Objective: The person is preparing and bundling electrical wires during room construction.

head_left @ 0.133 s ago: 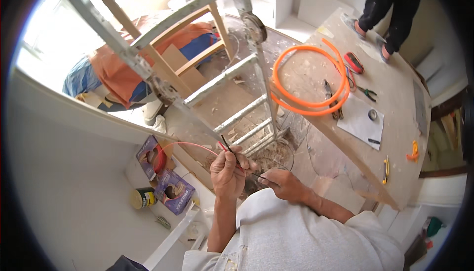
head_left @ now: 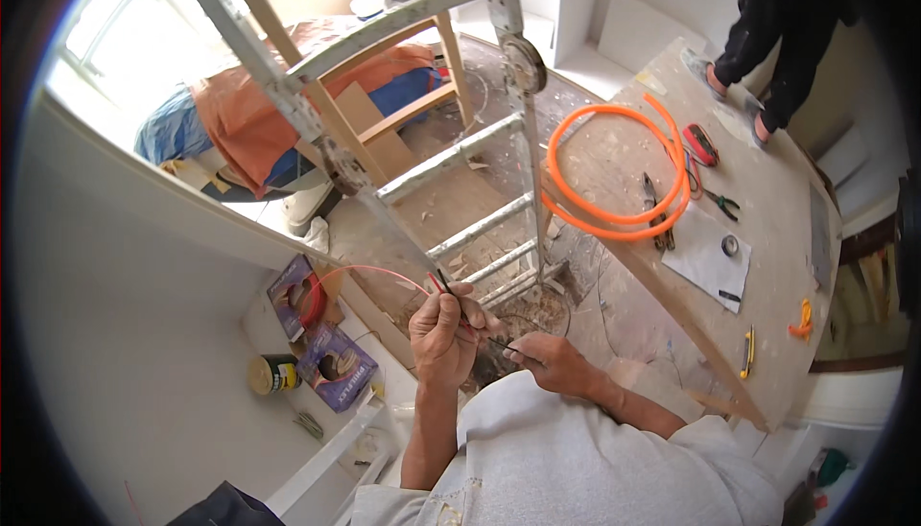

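Observation:
Pinched between the fingers of my left hand (head_left: 443,332) are a red wire (head_left: 376,270) and a black wire (head_left: 442,280), their tips sticking up above the thumb. The red one arcs away left to a coil in an opened purple box (head_left: 292,294). My right hand (head_left: 554,363), just to the right and slightly lower, has thumb and fingers closed on the black wire where it runs out below my left hand. A short stretch of black shows between the two hands. Fingers hide where the wires lie against each other.
A paint-spattered ladder (head_left: 459,157) stands ahead. On the board table (head_left: 614,176) at right lie an orange conduit coil (head_left: 619,233), pliers (head_left: 721,204), tape (head_left: 730,245) and a yellow cutter (head_left: 747,353). Another person's legs (head_left: 777,56) are beyond. A second purple box (head_left: 338,369) and a tub (head_left: 272,374) sit left.
My view has shifted a little, so the ladder and table appear slightly lower and further right. Both hands keep their hold on the wires, with hardly any movement between them.

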